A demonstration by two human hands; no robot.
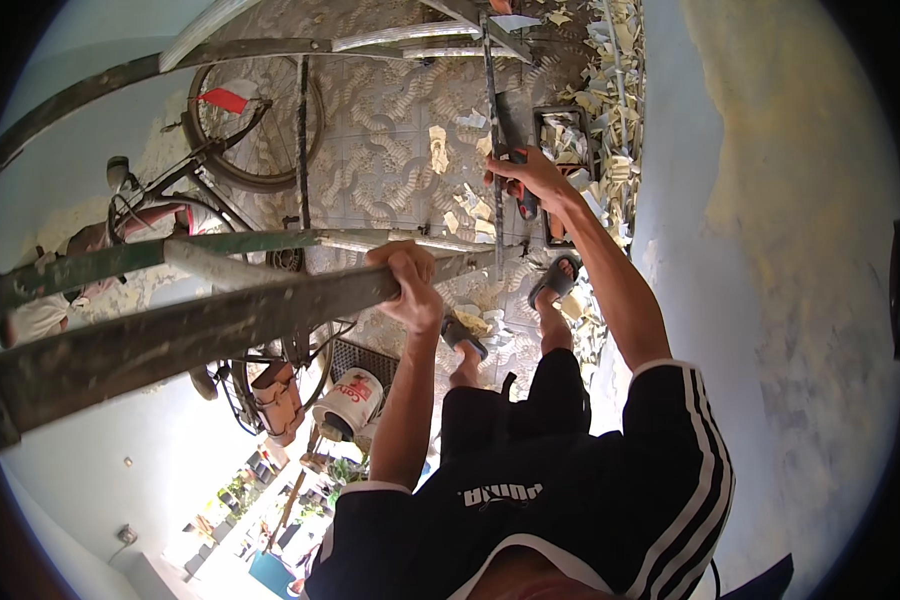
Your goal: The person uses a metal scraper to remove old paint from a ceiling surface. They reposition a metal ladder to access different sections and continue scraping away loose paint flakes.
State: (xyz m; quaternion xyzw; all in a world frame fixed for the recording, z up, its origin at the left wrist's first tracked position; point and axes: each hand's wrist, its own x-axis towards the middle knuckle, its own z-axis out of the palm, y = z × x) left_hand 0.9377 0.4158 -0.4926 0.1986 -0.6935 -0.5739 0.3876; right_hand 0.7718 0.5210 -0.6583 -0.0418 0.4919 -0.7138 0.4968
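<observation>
My left hand (pixel 411 289) is closed around the end part of a thick, paint-spotted beam (pixel 195 322) of a frame or scaffold. In my right hand (pixel 536 180) is a flat-bladed hand tool (pixel 515 124) with a black and orange handle, its wide grey blade pointing away from me. The fingers of that hand are at a thin speckled upright bar (pixel 490 90) of the frame; whether they touch it I cannot tell. Below the right hand, a dark rectangular crate (pixel 586 139) holds pale flakes.
Peeled flakes (pixel 619 161) lie thick along the patchy wall (pixel 757 225), with more on the patterned tile floor (pixel 375 142). A bicycle (pixel 195 154) leans at the left; another bicycle (pixel 247 394) stands nearer, beside a white bucket (pixel 356 390). Another person's arm (pixel 150 223) shows behind the frame.
</observation>
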